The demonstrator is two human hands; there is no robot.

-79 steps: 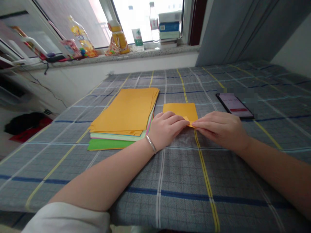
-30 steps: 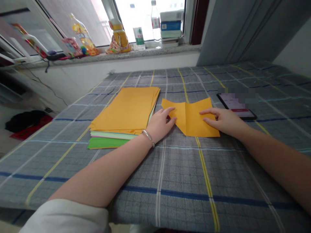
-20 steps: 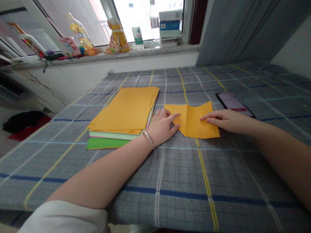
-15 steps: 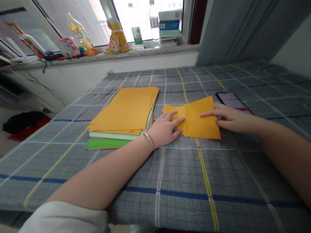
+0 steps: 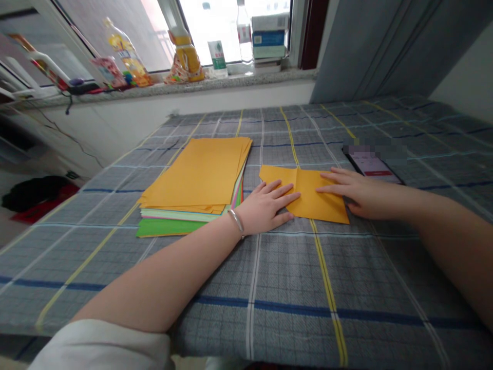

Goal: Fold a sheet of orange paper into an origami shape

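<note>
Plaid grey cloth [image 5: 292,288] covers the surface where two hands press a sheet of orange paper flat.

Both hands lie with fingers spread and gripping nothing: the left hand [image 5: 265,205], with a bracelet [image 5: 235,222] at the wrist, rests palm down on the near left part of the orange sheet [image 5: 314,198], and the right hand [image 5: 356,192] rests flat on its right part. A crease runs up the sheet between the two hands. Just left of the sheet sits a stack of coloured paper [image 5: 196,180], orange on top with green showing at the near edge. Just beyond the right hand lies a phone [image 5: 375,163] with its screen lit. Bottles [image 5: 217,51] and boxes stand on the far windowsill [image 5: 231,85].
</note>
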